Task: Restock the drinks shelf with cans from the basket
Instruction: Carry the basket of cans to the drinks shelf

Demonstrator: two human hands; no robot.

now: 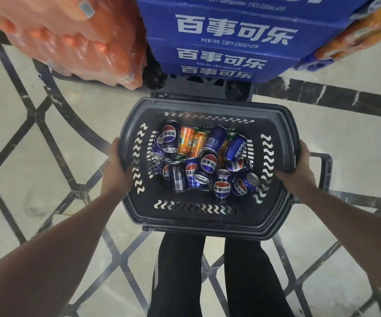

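**Basket held at both sides, no can yet taken**

A dark grey slotted plastic basket (204, 221) is held above the floor by its two side rims, in front of the person's legs. The left hand (118, 165) is wrapped over the left rim, its fingers curled under the edge and mostly hidden; the right hand (299, 164) is curled round the right rim in the same way. Nothing else is held by either hand.

Inside the basket a loose heap of blue cola cans (209, 164) is seen, lying at all angles, with two orange soda cans (190, 143) towards the far side. Beyond the basket a stack of blue printed cardboard cola cases (228, 40) is seen, flanked by orange shrink-wrapped bottle packs (75, 40) on the left. No shelf face is shown.

The step in hand is judged to be the carrying or positioning of the basket; restocking itself appears not yet begun. For the next move, the basket would probably have to be set down on the pale marble floor (13, 115) or borne by one hand, so that the other is freed to pick a can from the top of the heap.
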